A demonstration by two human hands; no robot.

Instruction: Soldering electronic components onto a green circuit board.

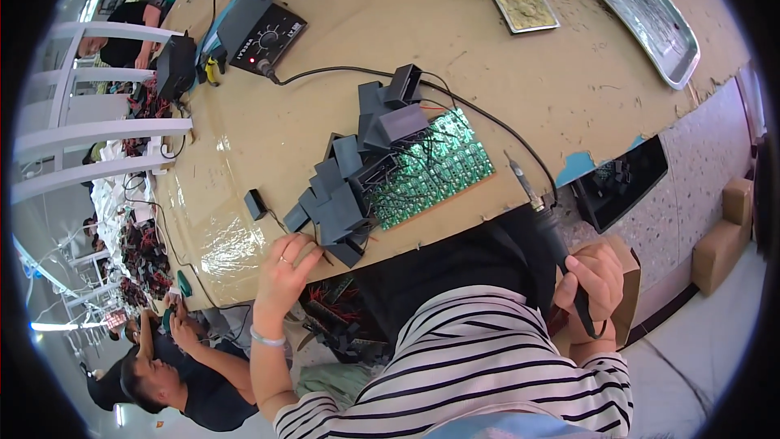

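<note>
My right hand [597, 280] is wrapped round the dark handle of a soldering iron [552, 232], its metal tip pointing up and left, apart from the board. A green circuit board panel [443, 167] lies near the table's front edge, with dark wires across it. Along its left side several black plastic boxes [337, 203] are heaped, with wires running to the board. Beside the lowest boxes my left hand [288, 268] is closed in a pinch. Thin wires show near its fingertips, but what they hold is too small to make out. A single black box [256, 204] lies just beyond that hand.
A soldering station [264, 32] stands at the back left, its cable crossing behind the board. Yellow-handled cutters [213, 71] lie beside it. An iron stand with a sponge tray [528, 10] and a metal tray [650, 24] are farther right. A black bin [621, 183] sits below the table edge.
</note>
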